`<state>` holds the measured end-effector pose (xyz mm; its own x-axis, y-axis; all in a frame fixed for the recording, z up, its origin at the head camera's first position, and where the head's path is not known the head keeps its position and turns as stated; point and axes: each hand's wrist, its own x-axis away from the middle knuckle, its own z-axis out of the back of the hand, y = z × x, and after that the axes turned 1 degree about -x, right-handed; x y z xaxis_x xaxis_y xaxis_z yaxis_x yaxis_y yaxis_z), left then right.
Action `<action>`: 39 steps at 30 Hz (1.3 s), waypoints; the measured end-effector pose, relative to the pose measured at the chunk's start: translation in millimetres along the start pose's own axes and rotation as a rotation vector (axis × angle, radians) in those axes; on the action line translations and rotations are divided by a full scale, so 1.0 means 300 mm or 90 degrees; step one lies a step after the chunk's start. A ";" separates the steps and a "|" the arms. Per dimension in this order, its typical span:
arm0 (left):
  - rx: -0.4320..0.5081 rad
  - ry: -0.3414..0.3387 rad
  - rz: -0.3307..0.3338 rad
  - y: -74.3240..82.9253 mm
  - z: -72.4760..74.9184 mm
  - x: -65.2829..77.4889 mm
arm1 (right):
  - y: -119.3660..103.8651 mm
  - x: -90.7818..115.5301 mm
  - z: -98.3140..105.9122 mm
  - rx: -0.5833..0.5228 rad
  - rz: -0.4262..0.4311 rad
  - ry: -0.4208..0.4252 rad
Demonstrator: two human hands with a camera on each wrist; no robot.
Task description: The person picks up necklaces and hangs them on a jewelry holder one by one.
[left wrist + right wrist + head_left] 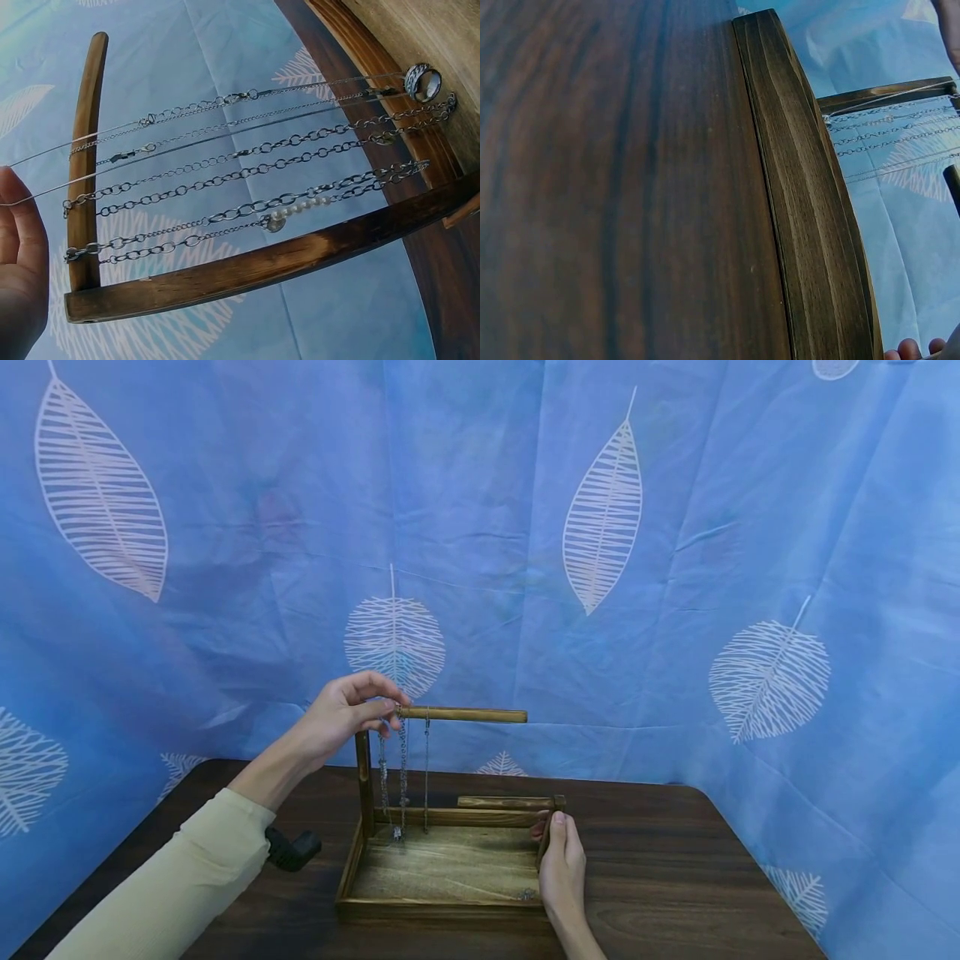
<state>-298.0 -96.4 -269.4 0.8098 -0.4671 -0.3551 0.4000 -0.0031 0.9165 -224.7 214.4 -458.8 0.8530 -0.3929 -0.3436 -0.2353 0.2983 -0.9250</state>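
Note:
At the upper bar (472,715) of a wooden jewelry stand (442,906), my left hand (352,706) pinches a thin necklace. In the left wrist view its two strands run from the fingertips to a silver ring (411,79) hanging at the far end. Several silver chain necklaces hang on the bar beside it. One has a row of pearls (300,205) and a small round or heart-shaped charm (276,223). My right hand (562,868) grips the right side of the stand, thumb in front; its fingers are partly hidden behind the wood.
The stand has a tray base and a shorter lower bar (502,802) on the right. A small metallic piece (527,894) lies in the tray's front right corner. Underneath is a dark wood table (675,860), with a blue leaf-print cloth (487,527) behind.

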 end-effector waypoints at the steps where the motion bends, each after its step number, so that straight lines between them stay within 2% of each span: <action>1: 0.001 0.001 0.001 -0.002 0.000 -0.001 | 0.000 0.000 0.000 -0.001 0.000 0.000; 8: 0.002 0.007 0.011 -0.018 -0.001 -0.012 | 0.005 -0.003 -0.002 -0.002 0.010 0.008; 14: 0.000 -0.003 0.007 -0.024 -0.024 -0.030 | 0.008 -0.003 -0.002 0.001 0.008 0.009; 23: 0.025 -0.031 -0.012 -0.022 -0.086 -0.067 | 0.013 -0.007 -0.002 0.001 0.012 0.005; 32: 0.048 -0.043 0.002 -0.034 -0.152 -0.110 | 0.013 -0.011 -0.006 0.001 0.002 0.001; 39: 0.049 -0.081 -0.017 -0.029 -0.225 -0.154 | 0.017 -0.010 -0.003 0.004 -0.006 0.005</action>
<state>-309.9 -15.1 -273.4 0.7361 -0.5741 -0.3585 0.3832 -0.0831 0.9199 -228.9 216.2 -462.7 0.8511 -0.4033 -0.3360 -0.2237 0.3005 -0.9272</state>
